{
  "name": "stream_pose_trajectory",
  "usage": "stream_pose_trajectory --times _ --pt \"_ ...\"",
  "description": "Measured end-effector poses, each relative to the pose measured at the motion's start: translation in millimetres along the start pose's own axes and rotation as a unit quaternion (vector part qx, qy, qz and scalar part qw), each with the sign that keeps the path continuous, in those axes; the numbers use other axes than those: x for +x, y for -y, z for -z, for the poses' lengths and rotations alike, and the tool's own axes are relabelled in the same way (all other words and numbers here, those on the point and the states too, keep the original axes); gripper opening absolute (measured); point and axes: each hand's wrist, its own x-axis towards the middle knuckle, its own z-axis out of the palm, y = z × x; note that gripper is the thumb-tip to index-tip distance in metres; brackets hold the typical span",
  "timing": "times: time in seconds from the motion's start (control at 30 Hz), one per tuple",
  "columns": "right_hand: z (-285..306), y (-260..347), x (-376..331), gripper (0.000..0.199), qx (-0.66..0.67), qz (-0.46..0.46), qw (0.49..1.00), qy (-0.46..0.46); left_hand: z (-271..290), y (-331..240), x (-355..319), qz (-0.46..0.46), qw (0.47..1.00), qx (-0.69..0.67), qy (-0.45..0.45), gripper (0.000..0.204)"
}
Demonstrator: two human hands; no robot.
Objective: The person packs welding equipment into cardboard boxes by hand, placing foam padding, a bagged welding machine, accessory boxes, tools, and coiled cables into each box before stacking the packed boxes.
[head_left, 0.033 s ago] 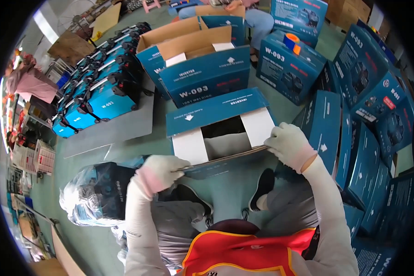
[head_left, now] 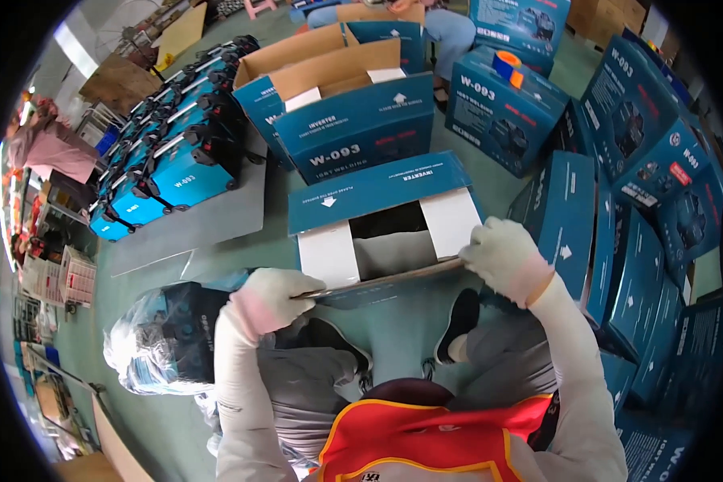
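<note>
In front of me stands a blue cardboard box point(head_left: 325, 253) with its top partly open. Its white side flaps are folded inward, and the far blue flap point(head_left: 381, 191) stands up and away. Through the gap between the white flaps, a grey sheet or padding point(head_left: 395, 251) shows inside a dark interior. My left hand point(head_left: 277, 299), in a white glove, is closed on the left end of the near flap. At the flap's right end, my gloved right hand point(head_left: 502, 255) grips the edge with curled fingers. The near flap tilts toward me.
Another open blue box point(head_left: 357, 128) stands just beyond. Closed blue boxes point(head_left: 562, 221) crowd the right side, and an orange tape roll point(head_left: 508, 68) rests on one. At left are blue machines point(head_left: 189, 181) in rows and a plastic-wrapped machine point(head_left: 181, 333). A person point(head_left: 450, 36) sits at the far side.
My left hand has shifted very slightly left and up along with the near flap. My right hand keeps its hold on the flap almost unmoved.
</note>
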Motion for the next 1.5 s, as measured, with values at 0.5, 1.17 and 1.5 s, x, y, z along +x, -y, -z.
stream_pose_trajectory --times 0.5,1.17,1.5 --pt "-19 5 74 0.035 0.161 0.102 0.944 0.27 -86 -14 104 -0.122 0.961 0.2 0.145 0.035" --pt "-105 -74 25 0.071 0.0 -0.292 0.956 -0.012 -39 36 78 0.176 0.892 0.411 0.07 0.07" --pt "-119 -80 23 0.071 0.041 -0.294 0.951 -0.084 -54 101 109 0.128 0.916 0.092 -0.369 0.086"
